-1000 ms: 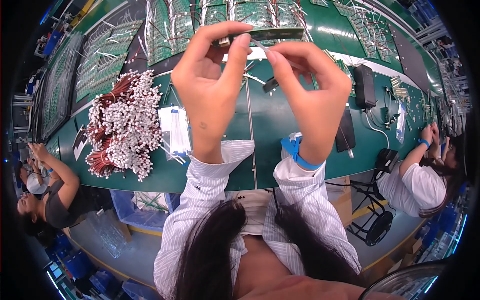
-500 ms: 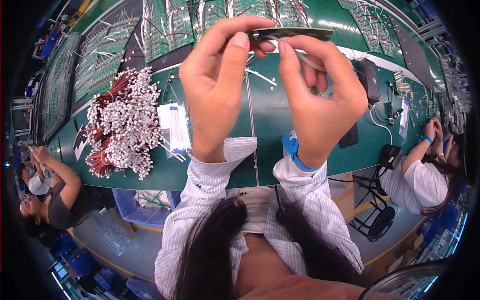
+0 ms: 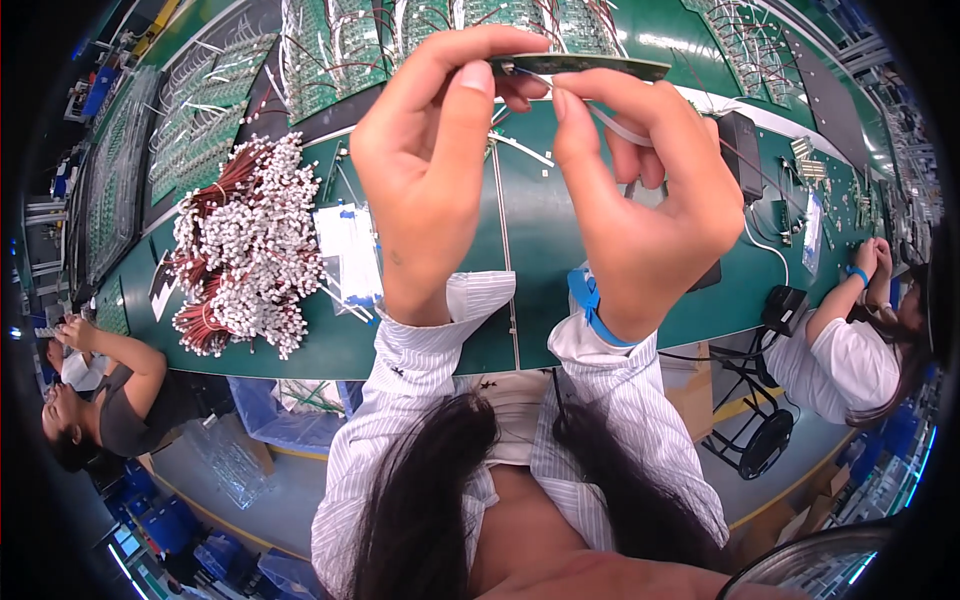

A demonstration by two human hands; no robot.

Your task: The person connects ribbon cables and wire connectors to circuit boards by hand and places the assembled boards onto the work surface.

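Observation:
Raised close to the camera, my left hand (image 3: 435, 160) and my right hand (image 3: 640, 200) together pinch a small green circuit board (image 3: 585, 66), seen almost edge-on. My left thumb and forefinger grip its left end. My right fingers hold a thin white wire (image 3: 622, 128) that runs from the board down over my palm. A blue band (image 3: 590, 305) circles my right wrist.
A heap of red wires with white plugs (image 3: 245, 250) lies on the green workbench (image 3: 520, 250) at left, beside white papers (image 3: 350, 255). Rows of green boards (image 3: 330, 50) line the far side. A black box (image 3: 745, 150) sits right. Other people work at left (image 3: 110, 390) and right (image 3: 850, 340).
Both hands have lifted the board higher and nearer to the camera, and it has tipped to show its edge. My right fingers have shifted along the white wire.

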